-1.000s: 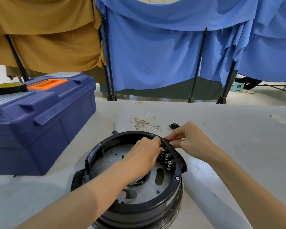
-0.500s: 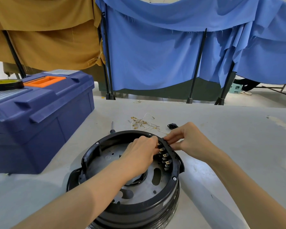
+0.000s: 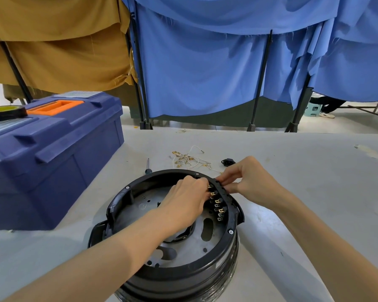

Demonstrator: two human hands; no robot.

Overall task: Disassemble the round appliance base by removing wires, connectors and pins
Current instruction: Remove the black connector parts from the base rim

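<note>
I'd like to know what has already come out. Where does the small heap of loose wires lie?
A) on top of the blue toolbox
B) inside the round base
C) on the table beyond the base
C: the loose wires lie on the grey table, beyond the round base.

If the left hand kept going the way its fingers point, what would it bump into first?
Probably the row of brass connectors inside the round base's black rim; the fingertips of the left hand look to be touching them. The right hand pinches the rim just beyond.
</note>
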